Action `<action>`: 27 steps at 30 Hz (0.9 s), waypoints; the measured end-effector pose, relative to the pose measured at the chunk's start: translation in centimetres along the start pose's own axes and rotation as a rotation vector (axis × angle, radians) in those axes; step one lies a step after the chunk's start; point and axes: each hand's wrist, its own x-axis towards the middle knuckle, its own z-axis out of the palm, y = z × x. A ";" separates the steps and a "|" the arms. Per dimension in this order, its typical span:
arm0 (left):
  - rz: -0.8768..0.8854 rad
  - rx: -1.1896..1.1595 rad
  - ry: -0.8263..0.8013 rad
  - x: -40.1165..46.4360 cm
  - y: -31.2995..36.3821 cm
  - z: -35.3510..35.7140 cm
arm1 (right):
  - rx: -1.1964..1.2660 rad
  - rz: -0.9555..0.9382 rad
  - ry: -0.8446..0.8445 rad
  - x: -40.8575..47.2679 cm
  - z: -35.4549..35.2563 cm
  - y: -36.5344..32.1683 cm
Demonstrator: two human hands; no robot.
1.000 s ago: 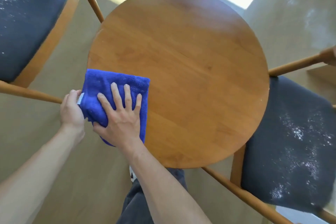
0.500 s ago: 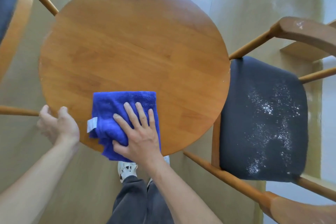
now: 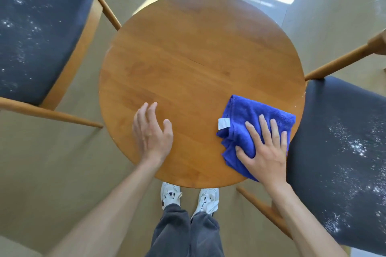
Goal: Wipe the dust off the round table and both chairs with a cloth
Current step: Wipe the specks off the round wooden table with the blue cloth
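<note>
Right hand (image 3: 265,150) flat, left hand (image 3: 152,131) relaxed.

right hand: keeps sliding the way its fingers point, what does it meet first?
Nothing on the table: the right hand, flat on the cloth, points up-frame over bare wood. Further on, likely the table's far-right rim.

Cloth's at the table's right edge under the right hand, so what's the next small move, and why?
Probably slide the blue cloth off the round table onto the right chair seat. The tabletop looks dust-free, while white specks cover that seat beside the right hand. The left hand hovers open over the table.
</note>
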 end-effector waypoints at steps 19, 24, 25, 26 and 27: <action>0.301 0.083 -0.143 -0.6 2.8 2.9 | 0.166 0.626 -0.178 11.3 -0.4 5.5; 0.275 0.018 -0.101 1.2 1.5 1.7 | 0.033 0.656 -0.163 14.4 0.9 4.3; 0.262 0.009 -0.096 1.6 1.0 1.5 | 0.014 0.652 -0.163 14.6 1.1 4.2; 0.251 0.004 -0.097 2.1 0.6 1.5 | 0.001 0.660 -0.165 14.7 1.3 4.1; 0.240 -0.001 -0.099 2.5 0.2 1.4 | -0.011 0.673 -0.169 14.8 1.4 3.9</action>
